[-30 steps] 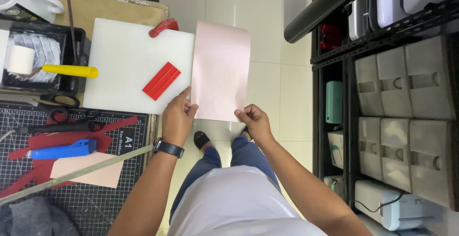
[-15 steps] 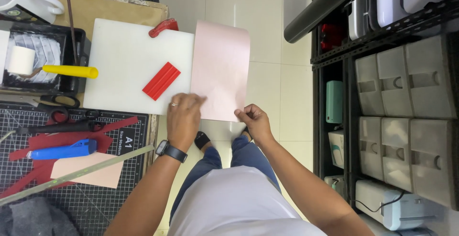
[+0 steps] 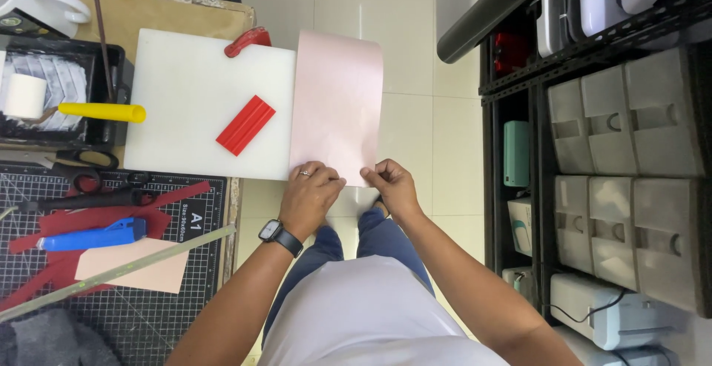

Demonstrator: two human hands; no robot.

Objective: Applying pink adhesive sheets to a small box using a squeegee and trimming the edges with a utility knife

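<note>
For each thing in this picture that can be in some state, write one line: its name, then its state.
Pink sheet: flat, near edge pinched by both hands.
Left hand: gripping the sheet.
Right hand: gripping the sheet.
Red scraper: lying on the white board.
Paint roller: resting in its black tray.
Blue knife: lying on the cutting mat.

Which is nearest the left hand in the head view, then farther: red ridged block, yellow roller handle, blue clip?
From the left hand:
1. Red ridged block, on the white board, up and to its left.
2. Blue clip, on the cutting mat, far left.
3. Yellow roller handle, by the tray, farthest left.
</note>
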